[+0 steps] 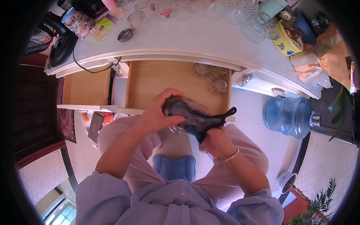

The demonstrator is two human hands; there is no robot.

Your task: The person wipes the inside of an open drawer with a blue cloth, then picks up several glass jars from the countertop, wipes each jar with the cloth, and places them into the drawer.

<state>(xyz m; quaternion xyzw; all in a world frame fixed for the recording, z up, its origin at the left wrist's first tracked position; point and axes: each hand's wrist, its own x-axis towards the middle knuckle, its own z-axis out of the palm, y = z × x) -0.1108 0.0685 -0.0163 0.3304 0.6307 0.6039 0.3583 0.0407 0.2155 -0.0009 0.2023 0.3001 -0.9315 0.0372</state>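
Note:
Over my lap, at the front edge of the open wooden drawer (163,78), I hold a clear glass mug (176,130) with a dark cloth (191,116) about it. My left hand (160,112), with a ring on one finger, grips the wrapped glass from the left. Bunched cloth with a small loop hides part of my right hand (218,140), whose fingers are partly out of sight at the glass's right end. Several glass jars or cups (219,85) stand in the drawer's back right part. Whether the cloth is inside the glass as well I cannot tell.
Many glasses (166,9) and a glass pitcher (257,26) line the back of the white counter (182,39). A yellow tin (287,38) stands right. A second open drawer (85,88) is at left; a blue water bottle (288,116) lies on the floor at right.

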